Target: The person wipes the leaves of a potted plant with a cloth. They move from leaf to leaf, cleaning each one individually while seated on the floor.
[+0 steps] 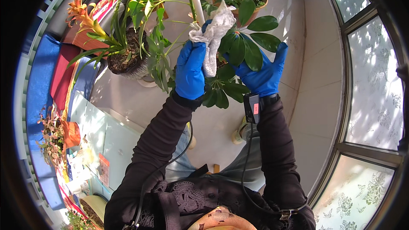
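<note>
My left hand (191, 70), in a blue glove, is closed on a crumpled white cloth (215, 32) beside a pale upright pole (195, 1). Blue-gloved too, my right hand (263, 73) is under the glossy green leaves of an umbrella plant (255, 46), thumb spread outward; its other fingers are partly hidden by the leaves. More leaves of the plant (220, 94) hang below, between my wrists. Whether the right fingers grip a leaf or stem cannot be told.
An orange-flowered bromeliad (84, 19) leans near a pot of dark soil (123, 60) at left. Another potted plant (258, 8) stands ahead. A glass table (118, 137) is lower left, with a small orange pot (71, 134) beyond. Framed patterned windows (374, 80) line the right.
</note>
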`<state>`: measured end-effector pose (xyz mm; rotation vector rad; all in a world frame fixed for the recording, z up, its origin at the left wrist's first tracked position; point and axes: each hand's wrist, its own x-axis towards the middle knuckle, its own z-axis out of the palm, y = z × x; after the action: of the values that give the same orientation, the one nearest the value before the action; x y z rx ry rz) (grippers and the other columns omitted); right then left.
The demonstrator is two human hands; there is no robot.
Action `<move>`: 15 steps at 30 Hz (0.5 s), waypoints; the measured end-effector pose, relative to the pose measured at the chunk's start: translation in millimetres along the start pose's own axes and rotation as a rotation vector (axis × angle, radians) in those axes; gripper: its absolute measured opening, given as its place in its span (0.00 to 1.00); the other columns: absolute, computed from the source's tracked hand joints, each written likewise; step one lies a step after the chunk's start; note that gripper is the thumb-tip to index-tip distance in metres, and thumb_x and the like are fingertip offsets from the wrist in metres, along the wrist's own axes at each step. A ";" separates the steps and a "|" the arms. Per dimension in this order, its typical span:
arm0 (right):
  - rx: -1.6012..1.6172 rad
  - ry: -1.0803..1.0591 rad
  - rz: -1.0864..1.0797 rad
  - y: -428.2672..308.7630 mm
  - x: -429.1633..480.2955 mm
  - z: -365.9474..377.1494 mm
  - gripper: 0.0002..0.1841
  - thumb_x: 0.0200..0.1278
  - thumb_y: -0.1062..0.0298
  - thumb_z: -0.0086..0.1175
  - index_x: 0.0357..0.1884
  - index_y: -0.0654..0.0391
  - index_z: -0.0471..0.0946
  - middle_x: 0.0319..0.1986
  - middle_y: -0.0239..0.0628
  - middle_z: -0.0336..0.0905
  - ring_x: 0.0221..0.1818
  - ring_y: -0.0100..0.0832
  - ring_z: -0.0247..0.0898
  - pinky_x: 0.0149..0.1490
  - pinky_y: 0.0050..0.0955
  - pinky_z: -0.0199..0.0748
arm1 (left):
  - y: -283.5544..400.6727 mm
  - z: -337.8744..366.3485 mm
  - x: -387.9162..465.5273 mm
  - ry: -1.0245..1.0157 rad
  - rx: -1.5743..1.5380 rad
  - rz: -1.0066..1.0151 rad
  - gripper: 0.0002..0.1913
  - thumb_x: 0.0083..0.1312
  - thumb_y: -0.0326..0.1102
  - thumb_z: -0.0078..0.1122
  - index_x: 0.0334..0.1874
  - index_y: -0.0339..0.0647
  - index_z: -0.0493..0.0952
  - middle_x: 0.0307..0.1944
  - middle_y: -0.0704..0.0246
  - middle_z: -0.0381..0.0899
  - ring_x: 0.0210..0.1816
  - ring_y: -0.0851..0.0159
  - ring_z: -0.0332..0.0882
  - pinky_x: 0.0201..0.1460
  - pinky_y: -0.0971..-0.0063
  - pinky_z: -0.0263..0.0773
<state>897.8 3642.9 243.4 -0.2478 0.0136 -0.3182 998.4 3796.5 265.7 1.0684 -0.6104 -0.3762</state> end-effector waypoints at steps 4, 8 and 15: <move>-0.058 0.004 -0.042 9.3 2.8 12.2 0.57 0.53 0.19 0.45 0.72 0.61 0.55 0.69 0.51 0.57 0.69 0.48 0.57 0.71 0.57 0.54 | -2.1 -15.4 13.7 0.128 -0.084 0.128 0.19 0.74 0.35 0.47 0.63 0.34 0.71 0.58 0.67 0.76 0.55 0.72 0.74 0.62 0.77 0.67; -0.062 -0.011 -0.042 12.0 16.9 10.3 0.57 0.51 0.19 0.47 0.72 0.58 0.56 0.69 0.47 0.58 0.69 0.46 0.58 0.72 0.54 0.54 | -8.6 -22.7 18.8 0.246 -0.013 0.105 0.17 0.74 0.36 0.48 0.60 0.35 0.73 0.56 0.67 0.76 0.53 0.72 0.74 0.59 0.77 0.68; 0.028 -0.092 -0.064 20.9 40.8 0.8 0.57 0.49 0.20 0.51 0.72 0.57 0.58 0.68 0.43 0.61 0.67 0.40 0.61 0.71 0.44 0.57 | -5.3 -19.6 26.7 0.175 -0.056 0.075 0.19 0.74 0.34 0.45 0.64 0.34 0.70 0.61 0.66 0.74 0.59 0.70 0.72 0.64 0.75 0.65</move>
<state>943.0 3649.6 240.2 -0.2356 -0.0894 -0.3698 1031.6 3792.8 261.7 1.0094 -0.4793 -0.2302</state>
